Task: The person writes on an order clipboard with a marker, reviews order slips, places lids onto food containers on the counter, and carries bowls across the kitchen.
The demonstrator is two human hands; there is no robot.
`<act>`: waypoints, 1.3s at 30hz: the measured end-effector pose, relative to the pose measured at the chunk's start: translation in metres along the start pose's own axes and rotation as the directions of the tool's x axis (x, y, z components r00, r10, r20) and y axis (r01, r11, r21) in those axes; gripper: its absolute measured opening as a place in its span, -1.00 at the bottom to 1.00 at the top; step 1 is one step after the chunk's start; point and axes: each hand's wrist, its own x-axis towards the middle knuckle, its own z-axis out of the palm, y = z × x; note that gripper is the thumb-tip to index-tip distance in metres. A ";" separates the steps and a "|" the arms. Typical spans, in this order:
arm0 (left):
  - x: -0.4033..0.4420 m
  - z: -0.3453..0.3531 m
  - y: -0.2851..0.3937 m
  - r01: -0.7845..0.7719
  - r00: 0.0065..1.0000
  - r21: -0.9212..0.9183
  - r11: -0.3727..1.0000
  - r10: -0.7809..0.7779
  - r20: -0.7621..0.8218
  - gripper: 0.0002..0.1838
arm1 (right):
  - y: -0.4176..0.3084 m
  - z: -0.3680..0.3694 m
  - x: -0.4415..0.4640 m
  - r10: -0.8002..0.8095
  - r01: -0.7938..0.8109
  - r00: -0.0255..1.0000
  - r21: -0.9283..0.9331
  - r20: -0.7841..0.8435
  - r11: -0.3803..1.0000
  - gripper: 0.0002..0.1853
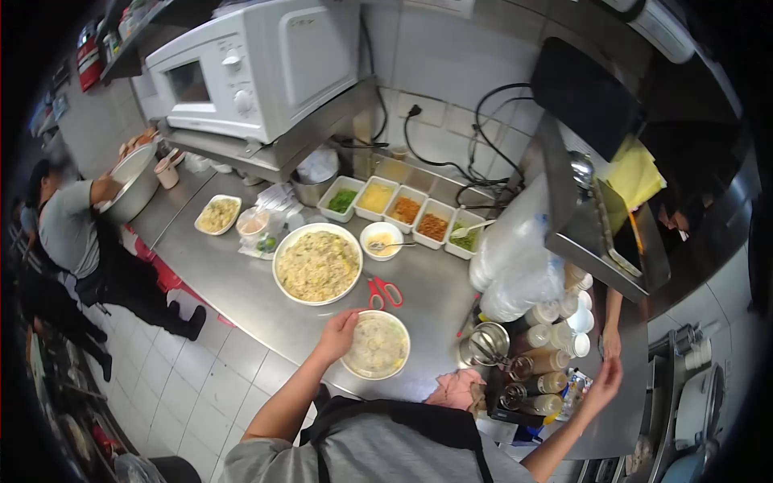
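Note:
My left hand (pixel 338 333) grips the upper left rim of a round white bowl (pixel 376 344) of fried rice, which seems to have a clear lid over it. Above it stands a larger white bowl (pixel 317 264) heaped with fried rice, with red-handled scissors (pixel 386 291) between the two. Far to the right, my right hand (pixel 602 385) is reached out with its fingers drawn together, close to another person's hand (pixel 612 344). Whether anything is between those fingers I cannot make out. Beneath that arm are several sauce bottles (pixel 551 382).
Several white tubs of toppings (pixel 407 208) line the back, beside a small bowl with a spoon (pixel 381 241). A microwave (pixel 258 68) sits on a shelf above. Plastic bags (pixel 519 258), a metal pot (pixel 485 344) and a pink cloth (pixel 456 390) stand rightward. A co-worker (pixel 76 221) holds a large pot at left.

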 end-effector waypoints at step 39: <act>0.013 -0.053 -0.046 -0.021 1.000 -0.214 0.977 0.024 0.012 -0.65 | -0.306 0.114 0.002 -0.538 0.005 0.447 0.600 0.715 0.800 -0.70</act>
